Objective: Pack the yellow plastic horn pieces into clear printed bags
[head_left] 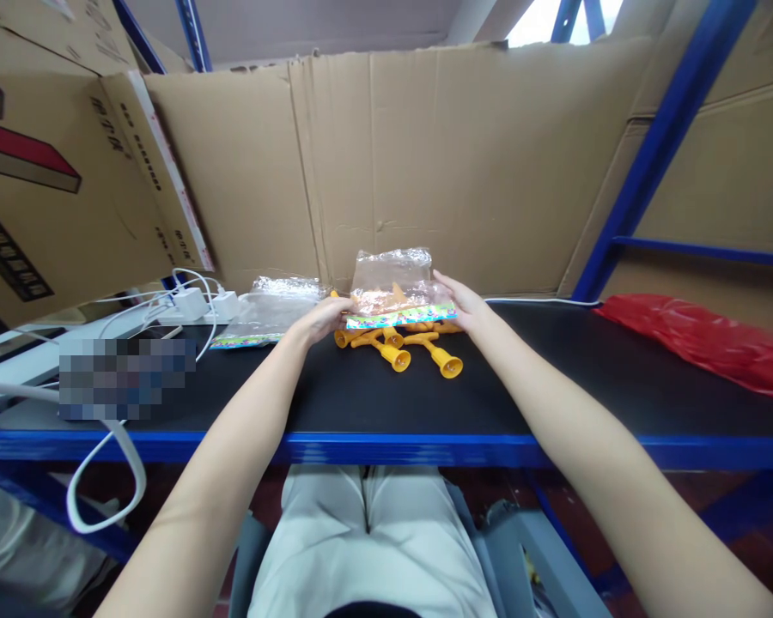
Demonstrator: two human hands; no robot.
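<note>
Hands met at twelve o'clock on the black shelf (374, 403). My left hand (322, 319) and right hand (464, 307) each pinched an end of a clear plastic bag (396, 287) with a colourful printed edge, fingers closed on it. Yellow plastic toys (403, 343) lay just beneath, touching the bag. At ten o'clock sat another bag (267, 313); at two o'clock, a red bag (702, 339).

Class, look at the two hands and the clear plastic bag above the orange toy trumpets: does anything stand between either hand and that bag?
Nothing visible does. The left hand and right hand already touch the clear bag at its two ends. The orange trumpets lie just below it.
</note>
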